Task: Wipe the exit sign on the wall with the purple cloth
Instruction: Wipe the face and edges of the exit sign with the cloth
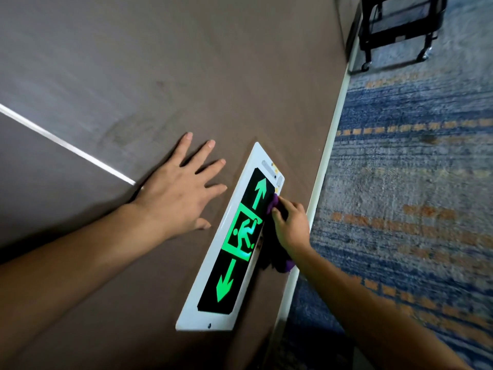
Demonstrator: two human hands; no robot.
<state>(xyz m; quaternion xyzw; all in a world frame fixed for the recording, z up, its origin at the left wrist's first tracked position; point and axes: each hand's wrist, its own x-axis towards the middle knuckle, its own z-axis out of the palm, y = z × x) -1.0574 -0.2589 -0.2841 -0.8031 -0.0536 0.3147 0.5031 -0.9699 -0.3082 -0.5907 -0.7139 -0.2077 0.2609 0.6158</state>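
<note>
The exit sign (234, 247) is a long white-framed panel low on the brown wall, black with green arrows and a running figure. My right hand (292, 225) grips the purple cloth (273, 204) and holds it against the sign's right edge, near the upper arrow. More of the cloth pokes out below my wrist; the rest is hidden under the hand. My left hand (178, 190) lies flat on the wall to the left of the sign, fingers spread, apart from its frame.
A white skirting strip (324, 166) runs along the foot of the wall, just right of the sign. Beyond it lies blue carpet (416, 182) with orange dashes. A black wheeled cart (397, 30) stands at the top right. A pale seam (66, 142) crosses the wall.
</note>
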